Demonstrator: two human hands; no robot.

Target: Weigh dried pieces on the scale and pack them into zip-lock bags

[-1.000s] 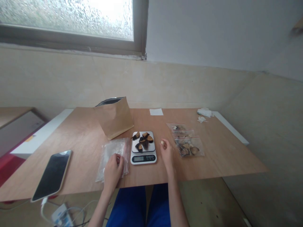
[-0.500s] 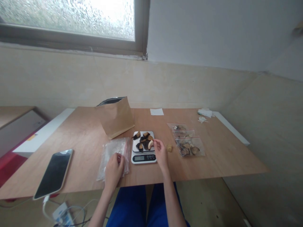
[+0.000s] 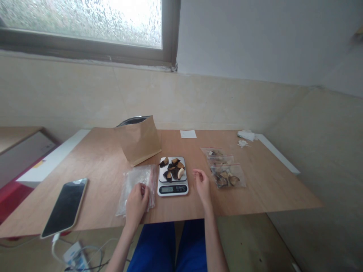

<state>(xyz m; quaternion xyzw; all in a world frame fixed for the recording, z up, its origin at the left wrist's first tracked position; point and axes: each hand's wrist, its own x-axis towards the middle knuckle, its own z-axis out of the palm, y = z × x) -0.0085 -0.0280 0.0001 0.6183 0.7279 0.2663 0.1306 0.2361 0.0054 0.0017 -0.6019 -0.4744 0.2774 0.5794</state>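
Note:
A small white kitchen scale (image 3: 172, 189) stands at the table's near middle, with several dark and tan dried pieces (image 3: 172, 170) on its platform. My left hand (image 3: 136, 204) lies with curled fingers on a stack of clear zip bags (image 3: 136, 179) left of the scale. My right hand (image 3: 202, 185) hovers just right of the scale with its fingers curled in a loose pinch. What is under or in it is hidden. Filled zip bags (image 3: 225, 170) with the same dried pieces lie to the right of that hand.
A brown paper pouch (image 3: 138, 141) stands open behind the scale. A phone (image 3: 64, 207) lies at the near left edge, its cable hanging down. A white slip (image 3: 188, 134) and white scraps (image 3: 245, 136) lie at the back. The wooden table (image 3: 269, 185) ends close in front.
My right hand set a pale piece on the scale, then drew back right, over the spot where a tan piece lay on the table. My left hand stayed on the bags.

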